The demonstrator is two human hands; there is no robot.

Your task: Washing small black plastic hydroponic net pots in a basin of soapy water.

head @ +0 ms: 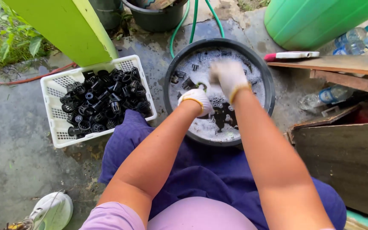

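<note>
Both my hands wear white knit gloves and hover over a black round tub (269, 87) of soapy water with several small black net cups floating in it. My left hand (196, 100) is curled closed at the tub's near left, seemingly around something small that I cannot make out. My right hand (226, 76) is blurred with motion just above and right of it, its fingers bent down toward the left hand; what it holds is not visible.
A white slotted basket (54, 123) heaped with black net cups (103, 102) stands left of the tub. A green hose (192, 19) runs behind it. A green barrel (316, 17), plastic bottles (356, 38), wooden boards (346, 64) and a dark bucket (156, 17) surround the wet concrete.
</note>
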